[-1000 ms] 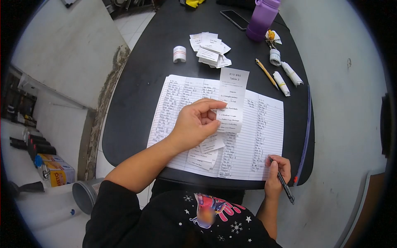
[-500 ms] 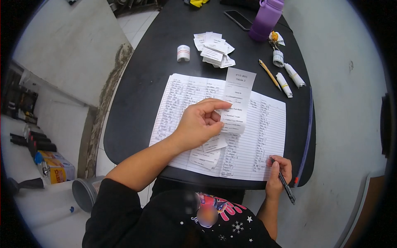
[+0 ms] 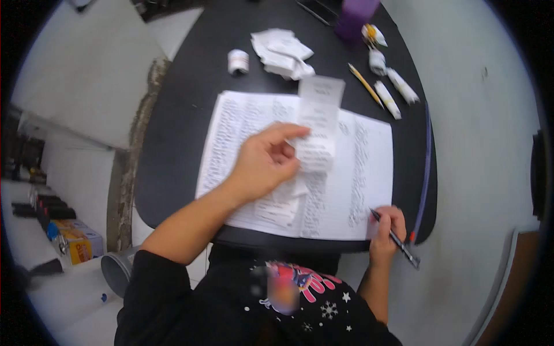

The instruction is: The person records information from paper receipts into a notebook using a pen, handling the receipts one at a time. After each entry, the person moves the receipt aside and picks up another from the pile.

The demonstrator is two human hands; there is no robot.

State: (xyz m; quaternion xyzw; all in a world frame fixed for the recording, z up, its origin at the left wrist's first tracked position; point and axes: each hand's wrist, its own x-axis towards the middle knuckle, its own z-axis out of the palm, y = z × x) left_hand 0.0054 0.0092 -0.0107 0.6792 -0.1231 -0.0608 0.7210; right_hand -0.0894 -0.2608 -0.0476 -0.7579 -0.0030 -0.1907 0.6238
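Note:
My left hand point(image 3: 262, 161) pinches a printed paper receipt point(image 3: 321, 112) between thumb and fingers, holding it above an open lined notebook point(image 3: 378, 161). Handwritten columns fill much of both notebook pages. Below that hand, more receipts point(image 3: 276, 213) lie on the left page, partly covered. At the notebook's lower right corner, my right hand point(image 3: 385, 233) is closed around a dark pen point(image 3: 405, 249), whose tip points at the right page. Motion blur makes the print unreadable.
Beyond the notebook, a pile of receipts point(image 3: 281, 52) and a small white paper roll point(image 3: 238, 61) lie on the black table point(image 3: 173, 150). Farther right are a yellow pen point(image 3: 366, 86), rolled papers point(image 3: 387, 100), a purple bottle point(image 3: 355, 20) and a phone point(image 3: 317, 11).
The view has shifted, so the table items appear higher and farther left. The pen in my right hand has turned slightly, its tip now farther over the page. My left hand still holds the receipt.

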